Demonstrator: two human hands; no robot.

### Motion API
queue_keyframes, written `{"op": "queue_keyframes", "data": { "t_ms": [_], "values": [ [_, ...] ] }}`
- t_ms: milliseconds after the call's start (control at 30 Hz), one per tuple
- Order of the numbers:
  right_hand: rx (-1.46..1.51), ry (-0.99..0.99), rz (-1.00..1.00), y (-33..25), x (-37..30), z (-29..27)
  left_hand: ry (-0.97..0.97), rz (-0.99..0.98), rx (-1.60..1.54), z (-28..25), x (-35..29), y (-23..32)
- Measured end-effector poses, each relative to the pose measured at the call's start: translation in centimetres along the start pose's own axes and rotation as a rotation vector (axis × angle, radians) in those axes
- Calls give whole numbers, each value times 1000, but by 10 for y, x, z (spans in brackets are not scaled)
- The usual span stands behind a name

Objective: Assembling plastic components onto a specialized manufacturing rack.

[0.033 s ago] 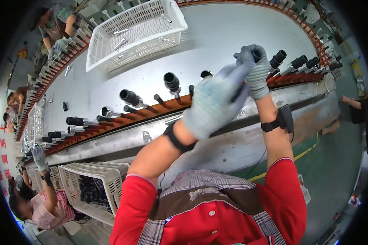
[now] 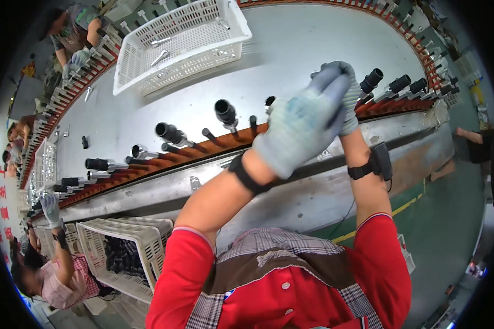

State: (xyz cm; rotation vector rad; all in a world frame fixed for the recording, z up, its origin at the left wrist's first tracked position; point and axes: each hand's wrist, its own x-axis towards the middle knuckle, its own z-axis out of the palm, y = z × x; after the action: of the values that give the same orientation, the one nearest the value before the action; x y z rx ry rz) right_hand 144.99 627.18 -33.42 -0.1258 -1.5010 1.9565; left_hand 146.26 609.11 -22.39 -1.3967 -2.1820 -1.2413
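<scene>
Both my hands wear pale grey knitted gloves and meet above the rail at right of centre. My left hand (image 2: 304,123) lies with its fingers stretched out over the front of my right hand (image 2: 348,88). Curled fingers of the right hand wrap round a black tubular part, which the left hand now hides. Beside them on the right, a black tube fitting (image 2: 372,80) leans on the rail. To their left stand more black-topped fittings (image 2: 225,112) with shiny metal lower ends, and bare dark pegs (image 2: 211,136).
A curved reddish-brown peg rail (image 2: 203,149) borders the grey metal table (image 2: 291,44). On it, a white perforated basket (image 2: 184,66) holds a few metal tubes. Crates (image 2: 121,230) with black parts stand lower left, near a co-worker (image 2: 66,277). Another person (image 2: 74,35) works at the far left.
My left hand has moved up and right onto my right hand, covering the black part seen there before. The fittings on the rail have shifted slightly left.
</scene>
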Motion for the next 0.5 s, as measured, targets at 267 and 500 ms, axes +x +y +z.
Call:
{"op": "queue_keyframes", "data": {
  "t_ms": [267, 500],
  "values": [
    [99, -167, 145, 26, -23, 42, -61, -68, 167, 17, 11, -43],
    [909, -355, 443, 40, -34, 98, 32, -20, 372, -8, -14, -54]
  ]
}}
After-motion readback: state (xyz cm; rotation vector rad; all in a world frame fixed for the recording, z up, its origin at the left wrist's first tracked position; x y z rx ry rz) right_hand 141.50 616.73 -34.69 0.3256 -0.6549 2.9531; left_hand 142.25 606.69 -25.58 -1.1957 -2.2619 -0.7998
